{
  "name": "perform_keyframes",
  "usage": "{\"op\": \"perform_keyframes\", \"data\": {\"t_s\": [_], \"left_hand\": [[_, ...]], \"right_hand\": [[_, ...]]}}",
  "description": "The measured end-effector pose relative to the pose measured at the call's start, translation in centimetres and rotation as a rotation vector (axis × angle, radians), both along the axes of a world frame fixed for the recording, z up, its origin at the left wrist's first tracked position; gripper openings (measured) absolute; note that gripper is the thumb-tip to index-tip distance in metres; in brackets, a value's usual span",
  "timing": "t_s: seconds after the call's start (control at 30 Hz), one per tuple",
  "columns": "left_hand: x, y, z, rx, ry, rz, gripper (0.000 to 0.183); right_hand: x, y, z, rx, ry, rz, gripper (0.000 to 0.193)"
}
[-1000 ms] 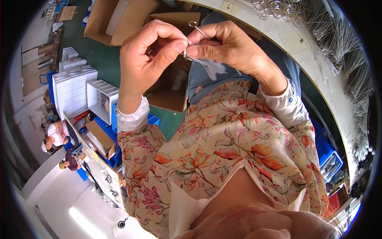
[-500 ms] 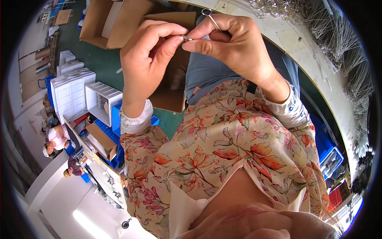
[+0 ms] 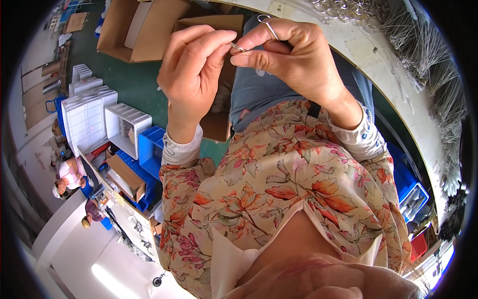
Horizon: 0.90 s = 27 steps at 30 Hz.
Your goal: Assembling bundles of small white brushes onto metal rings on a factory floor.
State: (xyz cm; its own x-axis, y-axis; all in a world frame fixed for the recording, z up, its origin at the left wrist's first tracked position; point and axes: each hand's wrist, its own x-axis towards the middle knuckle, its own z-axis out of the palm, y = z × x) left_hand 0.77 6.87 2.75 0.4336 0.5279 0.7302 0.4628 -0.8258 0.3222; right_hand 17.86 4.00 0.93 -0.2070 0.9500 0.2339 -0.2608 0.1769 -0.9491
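Both my hands are raised close together at the top of the view, above my lap. Between their fingertips is a small, shiny metal piece (image 3: 237,47). The thumb and index finger of my left hand (image 3: 191,74) pinch one end of it. My right hand (image 3: 306,60) holds its other end between thumb and index finger. A thin metal rod with a ring end (image 3: 272,30) also lies across the right hand's fingers, its ring sticking out beyond the index finger. Whether the rod and the small piece are joined is hidden by the fingers.
Along the right curves a pale worktable (image 3: 371,52) with a pile of metal rings (image 3: 343,14) and bundles of thin wires (image 3: 428,55). An open cardboard box (image 3: 149,32) stands beyond my left hand. White crates (image 3: 127,119) and blue crates (image 3: 152,147) are at left; two people sit farther off.
My left hand has turned and shifted a little to the right, its fingers more folded. More of the small metal piece shows between the fingertips. The right hand has hardly moved.
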Motion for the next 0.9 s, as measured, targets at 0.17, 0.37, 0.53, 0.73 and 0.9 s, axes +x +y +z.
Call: {"op": "perform_keyframes", "data": {"t_s": [0.17,0.37,0.53,0.73,0.9], "left_hand": [[-0.3,-1.4,-0.3,-0.769,-0.481,-0.109,0.009],[-0.2,-0.5,-0.7,-0.677,-0.448,-0.067,0.008],[0.5,-0.5,-1.0,-0.406,-0.359,0.020,0.009],[0.7,-0.3,-1.1,-0.354,-0.325,0.026,0.011],[0.4,-0.8,-0.9,-0.719,-0.549,-0.106,0.010]], "right_hand": [[-0.1,-0.2,0.1,-0.033,0.060,-0.024,0.011],[0.0,-0.7,1.1,-0.006,-0.130,-0.082,0.023],[0.0,-0.3,-0.5,0.106,-0.376,-0.186,0.020],[-0.4,0.3,-1.2,0.195,-0.253,-0.202,0.016],[0.1,0.4,0.9,0.345,-0.432,-0.237,0.016]]}}
